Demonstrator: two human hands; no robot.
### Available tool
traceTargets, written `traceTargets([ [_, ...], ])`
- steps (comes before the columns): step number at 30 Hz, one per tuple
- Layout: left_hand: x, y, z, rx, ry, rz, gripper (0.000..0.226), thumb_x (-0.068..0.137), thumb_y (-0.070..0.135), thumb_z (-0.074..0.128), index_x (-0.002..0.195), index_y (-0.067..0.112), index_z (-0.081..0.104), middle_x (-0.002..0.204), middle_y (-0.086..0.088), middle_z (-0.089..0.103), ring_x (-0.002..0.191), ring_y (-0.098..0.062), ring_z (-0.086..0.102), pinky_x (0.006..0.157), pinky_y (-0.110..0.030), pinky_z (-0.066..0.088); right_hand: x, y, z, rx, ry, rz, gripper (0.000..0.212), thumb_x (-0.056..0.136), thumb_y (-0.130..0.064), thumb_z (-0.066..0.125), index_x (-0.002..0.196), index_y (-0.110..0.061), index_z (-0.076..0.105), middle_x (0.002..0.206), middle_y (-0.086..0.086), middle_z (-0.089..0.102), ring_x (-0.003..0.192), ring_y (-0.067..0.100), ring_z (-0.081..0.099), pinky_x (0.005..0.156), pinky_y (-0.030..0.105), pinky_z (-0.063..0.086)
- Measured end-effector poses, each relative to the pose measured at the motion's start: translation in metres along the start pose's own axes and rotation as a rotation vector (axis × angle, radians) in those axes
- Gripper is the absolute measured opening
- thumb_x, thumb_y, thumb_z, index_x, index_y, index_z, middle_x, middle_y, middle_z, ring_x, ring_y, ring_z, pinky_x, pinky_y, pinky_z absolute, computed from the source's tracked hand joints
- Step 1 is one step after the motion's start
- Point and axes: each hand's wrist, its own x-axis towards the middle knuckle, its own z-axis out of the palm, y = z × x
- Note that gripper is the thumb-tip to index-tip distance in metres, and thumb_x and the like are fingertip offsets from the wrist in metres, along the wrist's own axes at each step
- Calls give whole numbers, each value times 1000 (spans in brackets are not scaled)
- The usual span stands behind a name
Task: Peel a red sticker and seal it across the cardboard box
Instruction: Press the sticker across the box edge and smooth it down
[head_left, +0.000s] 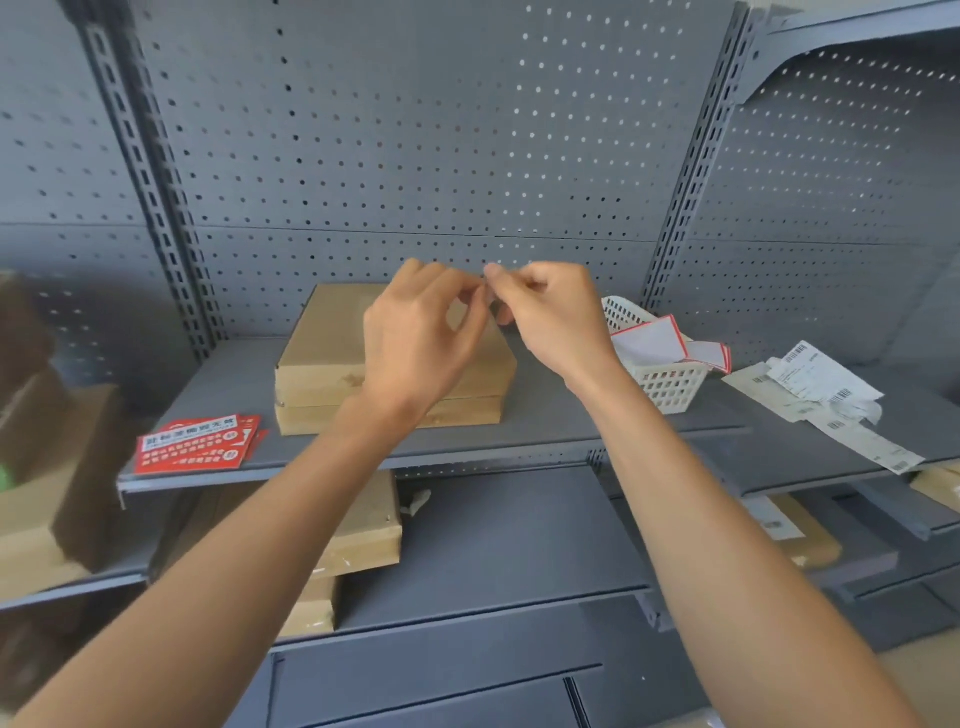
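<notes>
**A:** While both hands are raised over the cardboard box, something tiny is being pinched between them. The left hand and right hand are brought fingertip to fingertip, closed in a pinch, but what's gripped can't be made out, too small and blurred. So probably the peel step is being worked on?

**B:** That's how it's read here too. No red is seen between the fingers though, so it can't be told whether a sticker or just its backing is being held. The stack of red stickers is left lying on the shelf, near the front edge, well left of the box. The box is stacked on a second one, and no sticker is seen across it yet.

**A:** Next move then?

**B:** If a sticker is held, the backing needs to be dropped, maybe into the white basket where peeled liners seem to be kept, then the sticker gets pressed flat across the box seam.
</notes>
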Motion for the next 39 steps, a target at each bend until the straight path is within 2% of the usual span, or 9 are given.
traceTargets([
  [4,-6,-20,-15,98,63,124,15,96,22,66,86,16,75,79,4,72,74,-24,58,44,-39,48,-3,-8,17,37,-48,21,27,94,-30,66,78,-10,73,67,-2,72,38,-3,48,54,23,38],
  [9,-17,-44,-41,142,15,260,14,98,20,67,102,18,80,97,5,75,89,-26,61,49,-36,48,-11,-19,32,62,-88,-16,18,93,-22,64,79,-13,73,69,-2,74,40,-2,48,51,22,38],
  [15,-17,-62,-83,-99,63,-268,12,96,37,69,96,27,76,93,19,67,90,-13,58,78,-21,44,-23,-29,34,170,-172,-72,19,99,-21,63,91,-7,72,72,0,72,50,18,44,48,26,37],
  [19,-19,-66,-95,-184,68,-372,7,97,35,68,91,37,69,89,27,65,91,-14,62,79,-24,47,-28,-31,37,160,-228,-115,20,100,-23,62,91,-7,70,76,4,74,50,17,44,47,23,37],
  [22,-22,-68,-99,-248,83,-463,11,95,35,68,85,38,69,87,22,69,89,-12,64,85,-36,52,-31,-33,41,163,-248,-129,21,100,-22,63,93,-4,71,77,5,74,47,13,44,47,20,37],
  [29,-35,-75,-108,-303,35,-503,10,92,31,71,84,27,75,82,20,72,87,-14,66,87,-43,54,-39,-23,46,111,-247,-147,20,100,-23,61,92,-8,71,81,4,75,50,17,47,49,24,39],
  [33,-53,-78,-106,-279,-19,-476,8,93,31,72,85,31,74,88,18,72,94,-15,62,82,-32,49,-46,-3,48,20,-234,-167,18,98,-22,61,85,-15,71,80,-2,74,47,-2,52,57,20,40],
  [37,-73,-77,-100,-148,-58,-392,6,92,28,74,88,29,79,86,17,68,98,-15,52,82,-17,40,-57,22,53,-21,-220,-155,15,96,-19,65,84,-15,73,80,-3,75,60,-1,62,59,21,43],
  [39,-82,-78,-96,-92,-74,-359,5,91,27,75,89,26,81,82,17,62,97,-15,49,85,-25,41,-62,35,57,-27,-189,-156,14,94,-17,67,84,-12,75,80,-4,75,75,8,68,66,19,47],
])
